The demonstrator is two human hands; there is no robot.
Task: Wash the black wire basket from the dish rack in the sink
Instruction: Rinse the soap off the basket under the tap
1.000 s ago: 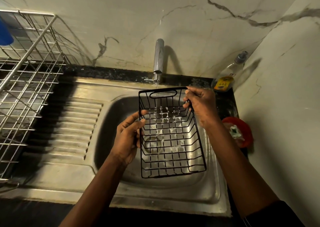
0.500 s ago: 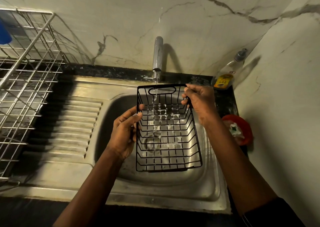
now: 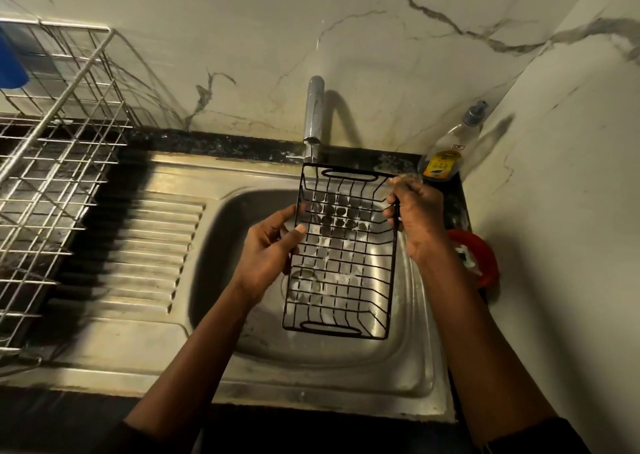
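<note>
I hold the black wire basket [image 3: 343, 259] over the steel sink bowl [image 3: 221, 239], its open side facing me and its far end just under the tap [image 3: 314, 114]. A thin stream of water falls from the spout onto that far end. My left hand [image 3: 268, 252] grips the basket's left rim, thumb on the inner side. My right hand [image 3: 417, 216] grips the upper right rim with curled fingers. Foam or water patches show in the bowl behind the wires.
A steel dish rack [image 3: 52, 162] stands on the left by the ribbed drainboard [image 3: 145, 252], with a blue object [image 3: 10, 62] at its top. A soap bottle [image 3: 450, 148] and a red round holder [image 3: 474, 259] sit at the right against the marble wall.
The basket has tilted and turned, so its near handle end now shows at the bottom. Both hands kept their hold and shifted slightly.
</note>
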